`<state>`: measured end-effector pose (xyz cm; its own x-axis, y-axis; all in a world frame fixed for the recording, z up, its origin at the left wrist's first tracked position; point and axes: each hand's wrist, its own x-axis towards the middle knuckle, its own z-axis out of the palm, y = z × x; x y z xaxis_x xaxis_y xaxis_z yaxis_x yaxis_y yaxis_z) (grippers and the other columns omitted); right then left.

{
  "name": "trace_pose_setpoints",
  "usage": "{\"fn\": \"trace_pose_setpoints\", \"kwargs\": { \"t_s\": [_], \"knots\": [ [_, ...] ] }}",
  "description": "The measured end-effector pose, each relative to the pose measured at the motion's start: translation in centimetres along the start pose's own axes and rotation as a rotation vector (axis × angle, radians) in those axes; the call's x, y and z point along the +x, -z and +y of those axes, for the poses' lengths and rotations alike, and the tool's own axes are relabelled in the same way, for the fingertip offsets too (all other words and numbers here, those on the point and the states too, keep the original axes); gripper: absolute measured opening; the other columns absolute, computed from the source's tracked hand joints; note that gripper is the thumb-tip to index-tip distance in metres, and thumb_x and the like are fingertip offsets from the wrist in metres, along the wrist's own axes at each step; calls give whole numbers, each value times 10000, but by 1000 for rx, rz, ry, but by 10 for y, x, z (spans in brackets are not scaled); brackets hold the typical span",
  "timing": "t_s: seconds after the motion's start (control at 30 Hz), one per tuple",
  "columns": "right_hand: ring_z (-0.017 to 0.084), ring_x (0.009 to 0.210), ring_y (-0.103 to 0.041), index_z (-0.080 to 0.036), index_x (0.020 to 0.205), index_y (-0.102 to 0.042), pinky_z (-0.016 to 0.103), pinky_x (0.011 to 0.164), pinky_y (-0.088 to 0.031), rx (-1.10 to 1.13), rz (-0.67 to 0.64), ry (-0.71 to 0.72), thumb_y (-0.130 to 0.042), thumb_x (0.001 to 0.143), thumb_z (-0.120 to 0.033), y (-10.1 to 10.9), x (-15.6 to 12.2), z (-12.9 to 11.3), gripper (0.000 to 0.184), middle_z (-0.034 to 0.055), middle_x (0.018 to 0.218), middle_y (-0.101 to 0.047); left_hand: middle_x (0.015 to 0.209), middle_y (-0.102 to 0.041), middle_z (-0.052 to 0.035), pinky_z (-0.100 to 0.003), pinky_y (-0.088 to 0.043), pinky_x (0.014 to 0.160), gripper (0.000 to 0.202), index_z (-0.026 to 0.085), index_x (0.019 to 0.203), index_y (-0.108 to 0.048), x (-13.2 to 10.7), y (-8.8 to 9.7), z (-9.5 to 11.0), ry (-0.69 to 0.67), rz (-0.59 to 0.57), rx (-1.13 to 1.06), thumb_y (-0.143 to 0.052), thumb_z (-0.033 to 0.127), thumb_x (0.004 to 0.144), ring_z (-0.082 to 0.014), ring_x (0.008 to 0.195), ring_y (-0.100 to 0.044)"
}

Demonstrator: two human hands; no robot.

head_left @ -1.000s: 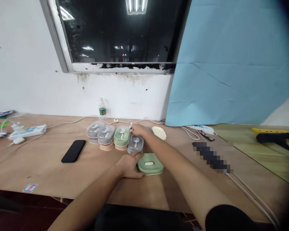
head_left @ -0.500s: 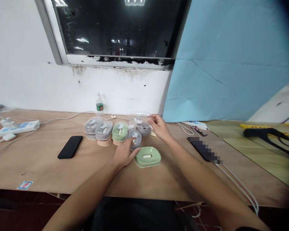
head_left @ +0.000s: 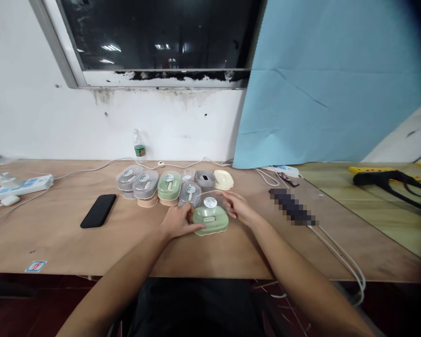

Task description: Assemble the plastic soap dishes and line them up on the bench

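Observation:
A green soap box (head_left: 215, 225) with a pale bar in its slot sits on the table in front of me. My left hand (head_left: 177, 222) grips its left side, thumb along the near rim and fingers curled at the far left. In my right hand (head_left: 241, 208), a clear plastic lid (head_left: 210, 194) with a round white sticker is pinched at its right edge. The lid is tilted over the back of the green box. Just behind my left fingers is a grey soap box (head_left: 190, 194) under a clear lid.
Lidded soap boxes, grey (head_left: 145, 184) and green (head_left: 169, 186), stand stacked behind to the left. An uncovered grey box (head_left: 205, 179) and a stack of cream trays (head_left: 223, 179) are farther back. A black phone (head_left: 98, 211), power strip (head_left: 24, 186) and bottle (head_left: 139, 147) lie around.
My right hand has brought the clear lid from the back grey box toward me, over the green box. The cream trays now show. My left hand stays at the green box's left side.

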<state>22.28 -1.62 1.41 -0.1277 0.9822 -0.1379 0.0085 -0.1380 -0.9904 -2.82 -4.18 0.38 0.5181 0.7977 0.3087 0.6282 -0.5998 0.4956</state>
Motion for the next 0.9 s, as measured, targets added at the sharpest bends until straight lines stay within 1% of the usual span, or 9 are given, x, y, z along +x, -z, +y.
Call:
{"fn": "trace_pose_setpoints", "kwargs": {
  "t_s": [0.07, 0.1, 0.17, 0.23, 0.33, 0.47, 0.6, 0.77, 0.9],
  "knots": [
    [65, 364, -197, -171, 1083, -624, 191, 317, -197, -111, 23, 12, -499, 813, -459, 2, 1, 3, 414, -79, 508, -349, 709, -653, 11, -279, -412, 606, 640, 203, 880, -484, 2, 0, -1, 18, -58, 48, -642, 753, 594, -193, 674, -629],
    [72, 370, -241, -164, 1056, -637, 194, 333, -222, -191, 43, 35, -483, 821, -459, 3, 2, 6, 408, -71, 500, -372, 694, -649, 12, -281, -405, 594, 665, 204, 868, -483, 3, 0, -2, 24, -83, 77, -652, 769, 559, -201, 665, -630],
    [98, 447, -404, -152, 959, -665, 203, 407, -322, -378, 80, 114, -466, 834, -459, 5, 6, 13, 386, -29, 542, -493, 683, -649, 11, -281, -392, 577, 664, 208, 848, -482, 5, -1, -2, 31, -115, 109, -649, 778, 552, -207, 657, -631],
    [143, 612, -543, -143, 837, -672, 229, 528, -406, -558, 89, 189, -460, 844, -459, 7, 9, 20, 381, 25, 670, -623, 696, -657, 9, -278, -390, 577, 642, 211, 845, -481, 5, -1, -1, 36, -135, 104, -639, 773, 577, -209, 670, -637],
    [197, 755, -608, -140, 759, -666, 272, 647, -437, -719, 48, 207, -430, 866, -462, 9, 11, 24, 414, 62, 799, -693, 713, -667, 9, -281, -403, 593, 643, 212, 881, -485, 5, -2, -2, 57, -154, 74, -632, 768, 593, -212, 686, -648],
    [225, 843, -630, -156, 832, -686, 300, 740, -448, -749, 14, 208, -406, 891, -475, 10, 5, 20, 429, 68, 900, -715, 743, -670, 13, -294, -430, 630, 747, 206, 1079, -476, 5, -3, -2, 71, -141, 38, -656, 743, 592, -221, 720, -657],
    [231, 837, -630, -158, 882, -690, 311, 751, -458, -732, -40, 200, -439, 880, -536, 11, -1, 14, 454, 72, 908, -715, 779, -670, 15, -289, -442, 668, 824, 226, 1270, -426, 4, 0, -2, 28, -164, 10, -664, 694, 635, -213, 760, -656],
    [229, 855, -628, -165, 932, -678, 312, 754, -466, -704, -159, 186, -476, 860, -574, 15, -5, 9, 462, 65, 947, -709, 791, -661, 8, -282, -451, 696, 756, 230, 1308, -455, 4, 3, -4, 27, -179, -24, -629, 651, 704, -198, 776, -641],
    [214, 859, -618, -172, 969, -679, 301, 747, -479, -692, -240, 203, -476, 861, -575, 19, -9, 4, 464, 62, 976, -698, 870, -669, -9, -298, -466, 738, 760, 246, 1309, -474, 4, 3, -7, -6, -170, 15, -605, 685, 703, -205, 813, -638]
  ]
}}
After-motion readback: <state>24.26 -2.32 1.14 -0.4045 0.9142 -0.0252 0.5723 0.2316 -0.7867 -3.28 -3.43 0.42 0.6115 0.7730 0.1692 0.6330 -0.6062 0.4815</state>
